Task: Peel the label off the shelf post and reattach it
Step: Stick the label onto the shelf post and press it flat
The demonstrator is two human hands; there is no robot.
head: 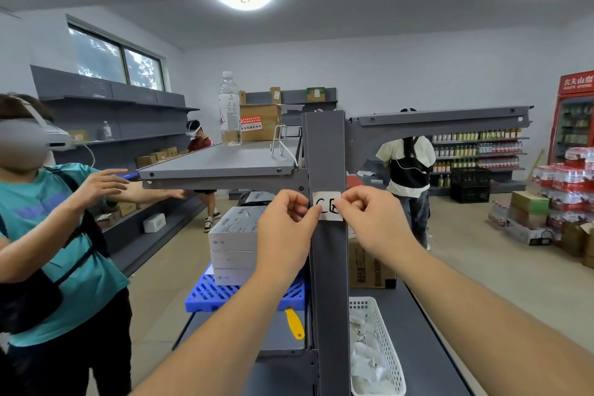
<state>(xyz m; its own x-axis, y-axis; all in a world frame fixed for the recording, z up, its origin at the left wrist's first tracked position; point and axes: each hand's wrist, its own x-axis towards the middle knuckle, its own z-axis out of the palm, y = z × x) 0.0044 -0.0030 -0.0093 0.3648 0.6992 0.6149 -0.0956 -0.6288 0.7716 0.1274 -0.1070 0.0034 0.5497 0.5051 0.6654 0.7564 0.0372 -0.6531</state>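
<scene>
The label [328, 206] lies across the grey shelf post [326, 151] just under the shelf bracket, the left hand [286, 228] pinching its left edge and the right hand [369, 219] its right — each grip clamped on paper. Peeling or pressing back, I cannot tell; either way it needs even tension.

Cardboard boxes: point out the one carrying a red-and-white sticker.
The large cardboard box on the upper shelf, just behind the water bottle. The other boxes around the room show no such red-and-white sticker.
</scene>
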